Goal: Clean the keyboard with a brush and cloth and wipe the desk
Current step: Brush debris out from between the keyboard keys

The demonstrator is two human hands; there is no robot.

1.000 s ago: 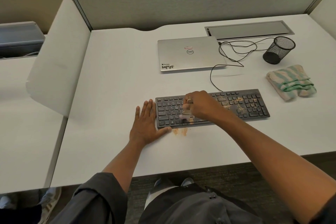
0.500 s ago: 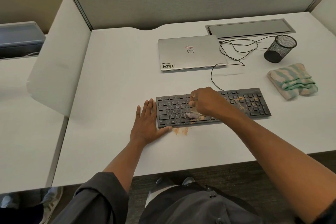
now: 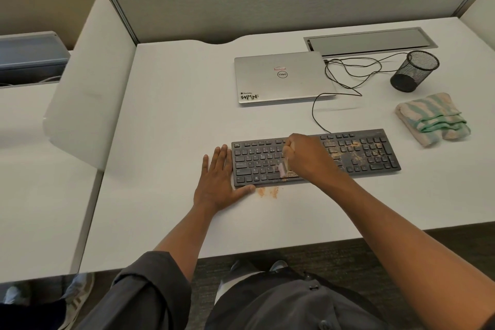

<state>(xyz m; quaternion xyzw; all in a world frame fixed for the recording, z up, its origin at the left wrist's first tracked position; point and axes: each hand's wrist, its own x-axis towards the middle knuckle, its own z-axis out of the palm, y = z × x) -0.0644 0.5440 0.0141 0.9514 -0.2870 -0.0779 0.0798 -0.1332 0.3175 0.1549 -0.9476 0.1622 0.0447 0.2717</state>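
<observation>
Head view. A black keyboard [image 3: 316, 159] lies flat on the white surface [image 3: 174, 120], near its front edge, long side parallel to that edge. Tan crumbs cover the keys right of centre; a small tan patch of debris [image 3: 268, 192] sits on the surface just in front of the keyboard.

Right hand [image 3: 308, 157]: over the keyboard's middle, fingers curled tightly around a small brush [image 3: 282, 169]. The brush's pale head projects below the fist and touches the lower key rows; its handle is mostly hidden inside the grip.

Left hand [image 3: 218, 182]: palm down on the surface, flat against the keyboard's left end. Fingers straight and close together, thumb spread along the keyboard's front edge. It holds nothing.

A folded striped cloth [image 3: 432, 119] lies on the surface beyond the keyboard's right end, well apart from both hands. A closed silver laptop [image 3: 284, 78] lies behind the keyboard, a black mesh cup [image 3: 413, 71] to its right, loose cable [image 3: 345, 75] between them.
</observation>
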